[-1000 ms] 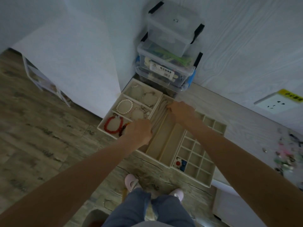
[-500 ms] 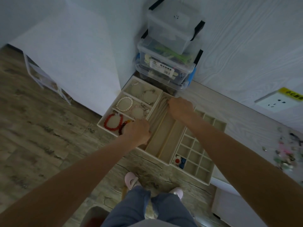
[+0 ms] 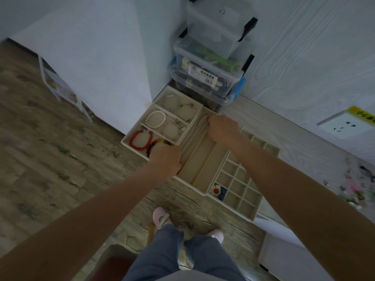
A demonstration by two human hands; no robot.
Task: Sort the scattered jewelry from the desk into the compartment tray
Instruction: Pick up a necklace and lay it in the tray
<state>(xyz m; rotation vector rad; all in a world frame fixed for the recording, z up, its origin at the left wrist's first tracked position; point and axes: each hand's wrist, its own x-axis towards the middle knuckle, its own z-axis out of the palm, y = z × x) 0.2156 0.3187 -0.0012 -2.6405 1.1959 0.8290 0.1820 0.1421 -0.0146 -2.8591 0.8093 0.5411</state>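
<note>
Gripping the tray (image 3: 203, 171) at centre frame: left hand (image 3: 165, 160) curled on the near edge, right hand (image 3: 223, 127) curled on the far edge. Probably shifting or lifting, not sorting yet. Next, probably fetching the loose jewelry (image 3: 355, 185) at right edge. Beige, many compartments; red bracelet (image 3: 140, 139) and pearl bracelet (image 3: 155, 119) already inside, upper left part.
</note>
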